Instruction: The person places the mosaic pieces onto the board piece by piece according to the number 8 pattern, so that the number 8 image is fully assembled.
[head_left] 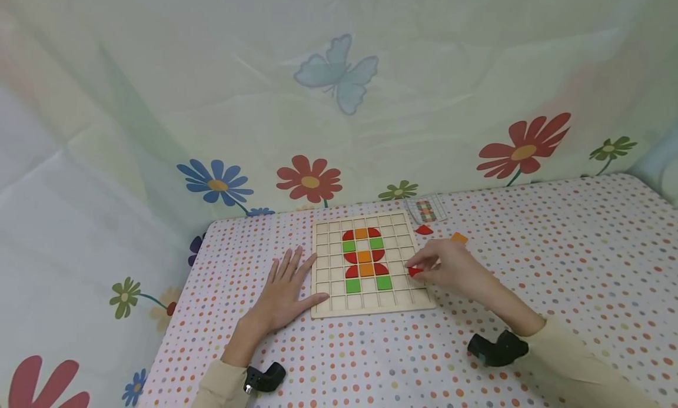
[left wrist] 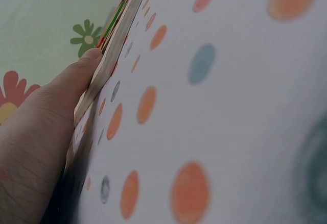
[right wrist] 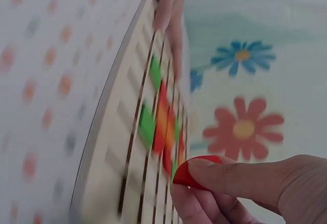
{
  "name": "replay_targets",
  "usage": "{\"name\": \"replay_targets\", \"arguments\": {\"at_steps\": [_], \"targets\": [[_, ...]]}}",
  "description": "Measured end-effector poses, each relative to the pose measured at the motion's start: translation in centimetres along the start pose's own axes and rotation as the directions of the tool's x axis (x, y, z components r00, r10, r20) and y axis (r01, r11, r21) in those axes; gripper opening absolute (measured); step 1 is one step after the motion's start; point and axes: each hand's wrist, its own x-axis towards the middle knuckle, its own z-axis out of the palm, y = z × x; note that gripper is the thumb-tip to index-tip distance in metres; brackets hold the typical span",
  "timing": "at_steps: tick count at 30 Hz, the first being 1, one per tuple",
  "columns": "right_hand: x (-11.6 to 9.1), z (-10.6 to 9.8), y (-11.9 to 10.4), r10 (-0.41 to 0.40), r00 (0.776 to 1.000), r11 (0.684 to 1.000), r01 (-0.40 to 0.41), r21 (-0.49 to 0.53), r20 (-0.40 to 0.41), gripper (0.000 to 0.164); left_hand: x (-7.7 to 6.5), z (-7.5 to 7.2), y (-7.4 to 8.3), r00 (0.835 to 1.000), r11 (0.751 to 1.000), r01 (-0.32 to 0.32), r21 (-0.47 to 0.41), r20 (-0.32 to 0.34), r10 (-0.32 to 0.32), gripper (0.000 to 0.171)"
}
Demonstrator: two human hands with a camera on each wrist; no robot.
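A pale wooden grid board (head_left: pixel 331 302) lies on the table, with red, orange and green tiles set in its middle columns. My right hand (head_left: pixel 450 269) pinches a red quarter-round tile (right wrist: pixel 196 170) between thumb and fingers, over the board's right edge. My left hand (head_left: pixel 282 293) lies spread at the board's left side, its thumb (left wrist: pixel 84 68) resting on the frame. Beyond the right hand, a loose red tile (head_left: pixel 424 229) lies beside the board, and an orange tile (head_left: pixel 458 238) sits farther right, partly covered by that hand.
A small pattern card (head_left: pixel 426 209) showing a coloured grid lies behind the board's far right corner. The dotted tablecloth (head_left: pixel 582 266) covers the table. A flowered cloth (head_left: pixel 424 131) hangs behind it. Black wrist cameras (head_left: pixel 498 348) are strapped on both forearms.
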Motion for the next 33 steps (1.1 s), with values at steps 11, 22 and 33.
{"name": "replay_targets", "arguments": {"at_steps": [11,22,33], "targets": [[3.2,6.6,-4.2,-0.205,0.968,0.959,0.169,0.227,0.143,0.010,0.1,-0.3,0.1,0.999,1.000,0.016,-0.001,0.037,-0.016,0.092],[4.1,7.7,-3.7,-0.200,0.956,0.961,0.148,0.234,0.216,0.009,0.1,-0.2,-0.1,1.000,1.000,0.006,0.009,0.009,-0.006,0.092],[4.5,7.7,-4.1,-0.184,0.944,0.979,0.150,0.140,0.274,0.010,0.0,-0.5,0.3,1.000,1.000,0.012,0.002,0.026,-0.012,0.092]]}}
